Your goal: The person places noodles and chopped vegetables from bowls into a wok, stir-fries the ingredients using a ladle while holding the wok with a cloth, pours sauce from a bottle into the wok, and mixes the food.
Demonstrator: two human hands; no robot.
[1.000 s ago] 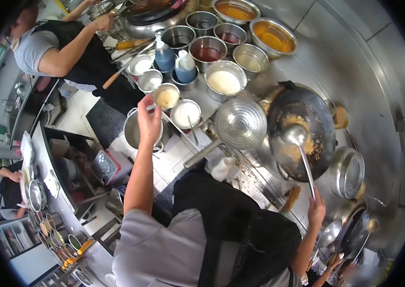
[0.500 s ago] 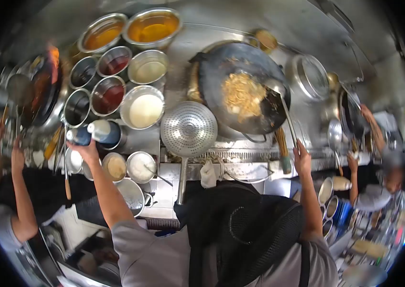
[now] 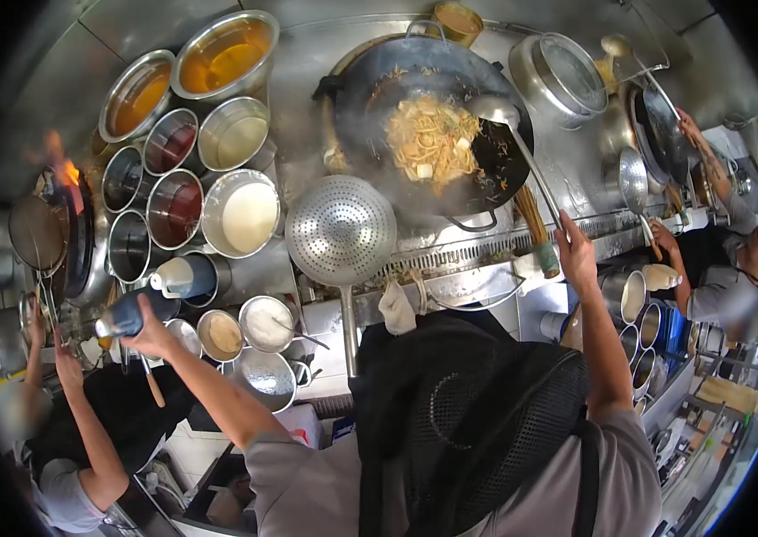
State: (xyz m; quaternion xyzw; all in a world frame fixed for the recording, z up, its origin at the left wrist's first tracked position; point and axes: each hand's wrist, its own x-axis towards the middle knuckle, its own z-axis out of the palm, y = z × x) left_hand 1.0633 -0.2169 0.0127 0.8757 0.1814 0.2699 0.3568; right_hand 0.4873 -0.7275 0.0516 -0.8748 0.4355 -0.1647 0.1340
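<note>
My left hand is closed around a dark bottle with a pale cap, tilted sideways left of the sauce pots. Just beside it, a second dark bottle with a white top leans in a metal pot. My right hand grips the long handle of a ladle, whose bowl rests inside a large wok. Noodles with pale chunks lie in the wok and steam rises from them.
Metal pots of white liquid and red sauce stand left. A perforated strainer lies before the wok, beside a bamboo brush. People work at both sides; flame rises near the left wok.
My left hand has lifted the dark bottle away from the other one, to the left and toward me. My right hand still holds the ladle in the wok. The view has shifted.
</note>
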